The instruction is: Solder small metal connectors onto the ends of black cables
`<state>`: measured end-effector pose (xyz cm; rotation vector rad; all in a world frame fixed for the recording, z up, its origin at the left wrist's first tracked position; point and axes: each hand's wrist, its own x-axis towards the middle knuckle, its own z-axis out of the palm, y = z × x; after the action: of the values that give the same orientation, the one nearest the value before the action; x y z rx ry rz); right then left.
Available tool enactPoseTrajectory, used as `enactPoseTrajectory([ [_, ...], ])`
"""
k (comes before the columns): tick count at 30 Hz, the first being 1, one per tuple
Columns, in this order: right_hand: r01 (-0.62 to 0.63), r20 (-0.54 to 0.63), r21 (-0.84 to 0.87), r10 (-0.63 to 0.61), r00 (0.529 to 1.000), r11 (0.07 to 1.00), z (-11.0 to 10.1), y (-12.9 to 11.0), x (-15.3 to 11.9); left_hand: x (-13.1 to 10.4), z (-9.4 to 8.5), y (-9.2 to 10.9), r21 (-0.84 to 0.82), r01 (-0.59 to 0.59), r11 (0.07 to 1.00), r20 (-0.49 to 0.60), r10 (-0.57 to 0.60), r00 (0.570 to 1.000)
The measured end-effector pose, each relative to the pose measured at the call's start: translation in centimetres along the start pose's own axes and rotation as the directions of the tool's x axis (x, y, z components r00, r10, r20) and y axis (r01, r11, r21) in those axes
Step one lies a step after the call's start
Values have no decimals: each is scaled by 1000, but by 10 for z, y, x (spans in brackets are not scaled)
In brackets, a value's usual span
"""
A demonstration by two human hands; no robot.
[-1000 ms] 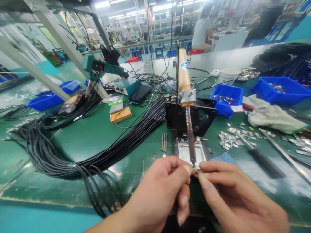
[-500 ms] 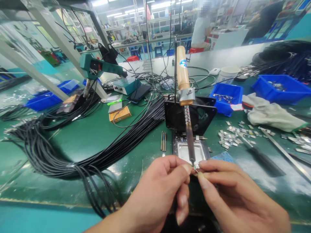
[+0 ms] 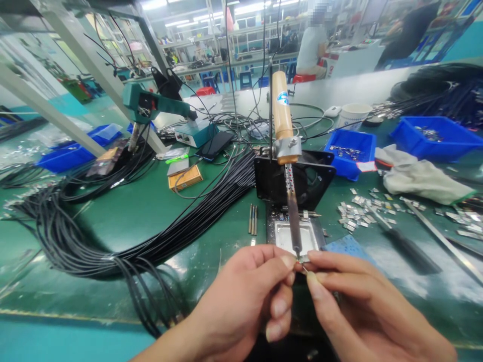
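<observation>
Soldering iron (image 3: 290, 186) with wooden handle, clamped near-upright, tip down at the fingertips of both hands. Black fan (image 3: 271, 183) stands behind its shaft; square metal tray (image 3: 304, 236) beneath the shaft, partly covered by it. Cable bundle (image 3: 166, 240) sweeps from the bench's left side toward the fan, some ends drooping over the near edge. Three thin metal bits (image 3: 253, 220) lie between bundle and tray. Toward the far edge, left of the fan: phone (image 3: 214, 146), teal control box (image 3: 196, 133), orange box (image 3: 185, 177), tangled cords. Right of the fan: blue bin (image 3: 350, 151) with metal parts, paper cup (image 3: 353, 116) behind it, second blue bin (image 3: 433, 138) nearer the right edge, cloth glove (image 3: 426, 181) in front. Loose metal pieces (image 3: 354, 213) scattered right of the tray, black-handled tool (image 3: 411, 249) beside them. Blue sheet (image 3: 349, 247) partly behind the right hand.

Left hand (image 3: 251, 286): thumb and index pinched on a tiny reddish part (image 3: 298, 266), right below the iron tip. Right hand (image 3: 370, 301): thumb and fingers closed on a thin wire (image 3: 305, 269), just beside that part; exact contact too small to tell. Hands nearly meet, near the bench's near edge.
</observation>
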<state>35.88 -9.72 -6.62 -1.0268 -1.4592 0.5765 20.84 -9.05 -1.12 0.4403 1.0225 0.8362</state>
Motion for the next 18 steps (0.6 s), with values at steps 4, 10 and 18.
enactPoseTrajectory([
  [4,12,21,-6,-12,1000,1000,1,1,-1,0,-2,-1,8,-5,1000,5,4,1000],
  [10,-87,-35,20,87,996,996,2,-3,-7,-3,-3,-6,82,-13,997,-46,17,999],
  [18,-197,-56,52,200,978,979,0,-10,-8,-7,-1,-22,187,-91,978,-45,101,994],
])
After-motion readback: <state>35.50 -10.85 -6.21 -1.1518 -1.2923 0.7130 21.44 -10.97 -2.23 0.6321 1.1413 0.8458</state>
